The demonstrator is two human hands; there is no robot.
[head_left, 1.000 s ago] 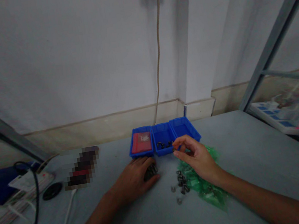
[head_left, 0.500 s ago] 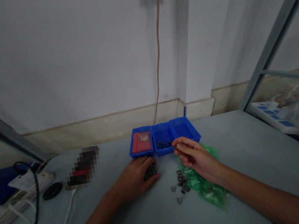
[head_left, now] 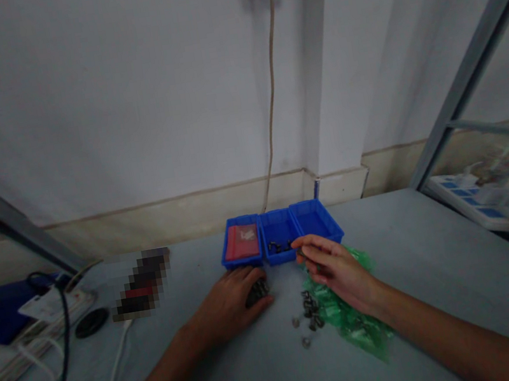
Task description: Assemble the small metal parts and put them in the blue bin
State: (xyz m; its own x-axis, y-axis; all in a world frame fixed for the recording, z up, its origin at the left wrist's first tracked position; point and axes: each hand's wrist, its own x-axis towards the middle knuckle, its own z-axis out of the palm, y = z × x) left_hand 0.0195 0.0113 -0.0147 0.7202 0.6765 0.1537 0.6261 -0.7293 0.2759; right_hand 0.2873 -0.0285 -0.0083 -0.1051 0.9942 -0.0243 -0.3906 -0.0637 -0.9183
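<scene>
My left hand (head_left: 231, 300) rests on the table with its fingers and thumb curled round a pile of dark metal screws (head_left: 257, 290). In front of the middle blue bin (head_left: 275, 221), my right hand (head_left: 326, 263) pinches a small dark piece at its fingertips, seemingly a screw, mostly hidden by the fingers. A few black screws (head_left: 275, 247) lie inside that bin. Between my hands is a loose group of screws (head_left: 310, 310), with two small pale round pieces (head_left: 305, 342) beside it. Under my right hand and wrist lies a crumpled green plastic bag (head_left: 353, 323).
The left blue bin (head_left: 225, 260) holds a red zip bag (head_left: 243, 242); the right blue bin (head_left: 316, 220) adjoins the middle one. A pixelated dark object (head_left: 142, 284), a black disc (head_left: 92, 323), cables and a power strip (head_left: 8, 377) occupy the left. A metal frame post (head_left: 463, 74) stands right.
The whole view has shifted very slightly. Both hands keep nearly the same places, and my right fingertips have moved only a little.
</scene>
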